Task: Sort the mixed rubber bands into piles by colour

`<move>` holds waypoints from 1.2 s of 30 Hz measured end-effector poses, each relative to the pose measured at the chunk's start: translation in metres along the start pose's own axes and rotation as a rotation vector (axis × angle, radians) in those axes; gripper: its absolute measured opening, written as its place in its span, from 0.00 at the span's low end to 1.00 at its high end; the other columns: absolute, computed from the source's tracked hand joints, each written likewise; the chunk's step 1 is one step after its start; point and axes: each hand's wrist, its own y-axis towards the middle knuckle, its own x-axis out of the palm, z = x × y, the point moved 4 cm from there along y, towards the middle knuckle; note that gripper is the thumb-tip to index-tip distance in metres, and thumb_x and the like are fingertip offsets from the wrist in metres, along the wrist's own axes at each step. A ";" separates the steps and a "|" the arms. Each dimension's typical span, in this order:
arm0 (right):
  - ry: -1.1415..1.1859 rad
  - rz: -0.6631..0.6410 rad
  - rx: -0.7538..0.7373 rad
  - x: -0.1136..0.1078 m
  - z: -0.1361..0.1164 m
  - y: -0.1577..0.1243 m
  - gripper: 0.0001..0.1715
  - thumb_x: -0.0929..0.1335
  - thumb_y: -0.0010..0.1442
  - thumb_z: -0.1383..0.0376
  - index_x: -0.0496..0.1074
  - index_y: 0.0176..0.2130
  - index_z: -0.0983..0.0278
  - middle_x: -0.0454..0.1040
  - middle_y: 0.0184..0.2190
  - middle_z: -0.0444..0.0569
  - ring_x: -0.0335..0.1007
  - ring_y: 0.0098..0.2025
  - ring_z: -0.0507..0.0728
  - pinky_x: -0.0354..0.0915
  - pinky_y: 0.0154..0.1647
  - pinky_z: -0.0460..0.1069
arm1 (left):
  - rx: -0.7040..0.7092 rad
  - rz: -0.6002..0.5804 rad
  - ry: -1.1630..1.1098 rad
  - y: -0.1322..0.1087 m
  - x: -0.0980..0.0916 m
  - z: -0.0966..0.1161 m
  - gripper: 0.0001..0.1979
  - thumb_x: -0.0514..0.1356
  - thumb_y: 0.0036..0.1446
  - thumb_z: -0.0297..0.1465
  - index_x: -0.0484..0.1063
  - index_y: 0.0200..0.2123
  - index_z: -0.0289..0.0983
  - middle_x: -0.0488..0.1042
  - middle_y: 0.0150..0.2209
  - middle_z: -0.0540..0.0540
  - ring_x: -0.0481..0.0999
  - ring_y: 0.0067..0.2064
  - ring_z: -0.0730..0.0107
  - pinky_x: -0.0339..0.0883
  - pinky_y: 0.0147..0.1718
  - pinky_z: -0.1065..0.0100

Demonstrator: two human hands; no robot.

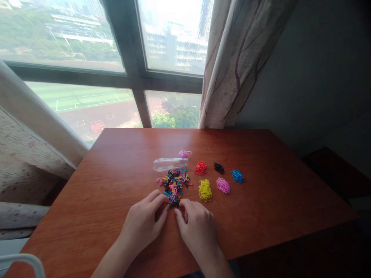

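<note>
Had left hand (pixel 145 218) and right hand (pixel 198 220) curled at small black elastic bands (pixel 174 205) by a multicoloured elastic-band heap (pixel 175 181); could not tell whether gripping. Saw through a clear cylindrical bottle (pixel 169 165) lying beyond on the brown wooden bench (pixel 261 216).

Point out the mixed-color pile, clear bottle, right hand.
Mixed-color pile (pixel 175 183), head view: its middle.
Clear bottle (pixel 168 165), head view: middle of its side.
Right hand (pixel 199 219), head view: back of the hand.
</note>
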 end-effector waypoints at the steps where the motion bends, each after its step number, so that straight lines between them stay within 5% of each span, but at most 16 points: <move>1: -0.003 0.003 0.000 0.001 -0.001 0.000 0.05 0.69 0.60 0.69 0.69 0.34 0.58 0.74 0.28 0.42 0.70 0.31 0.55 0.52 0.31 0.49 | 0.008 -0.017 0.004 0.000 0.000 0.001 0.08 0.52 0.64 0.30 0.71 0.38 0.43 0.74 0.37 0.50 0.75 0.35 0.69 0.66 0.34 0.71; 15: 0.179 0.089 0.048 -0.014 0.020 -0.001 0.10 0.64 0.64 0.65 0.72 0.32 0.60 0.72 0.22 0.42 0.68 0.24 0.53 0.55 0.28 0.46 | 0.067 -0.062 0.044 0.003 -0.002 0.004 0.08 0.54 0.63 0.30 0.73 0.38 0.44 0.75 0.37 0.49 0.76 0.37 0.68 0.65 0.33 0.72; 25: -0.062 0.281 0.169 -0.083 0.105 0.043 0.14 0.64 0.63 0.57 0.75 0.33 0.60 0.73 0.22 0.44 0.68 0.24 0.54 0.57 0.26 0.46 | 0.085 -0.043 0.034 0.004 -0.005 0.006 0.06 0.55 0.61 0.31 0.72 0.37 0.44 0.75 0.36 0.50 0.76 0.35 0.69 0.64 0.31 0.71; 36: -0.159 0.263 0.257 -0.080 0.139 0.085 0.09 0.66 0.59 0.61 0.75 0.31 0.60 0.74 0.22 0.44 0.68 0.26 0.55 0.51 0.26 0.47 | 0.063 -0.101 0.082 0.003 -0.001 0.003 0.06 0.54 0.63 0.33 0.70 0.37 0.44 0.74 0.37 0.50 0.76 0.37 0.68 0.64 0.32 0.70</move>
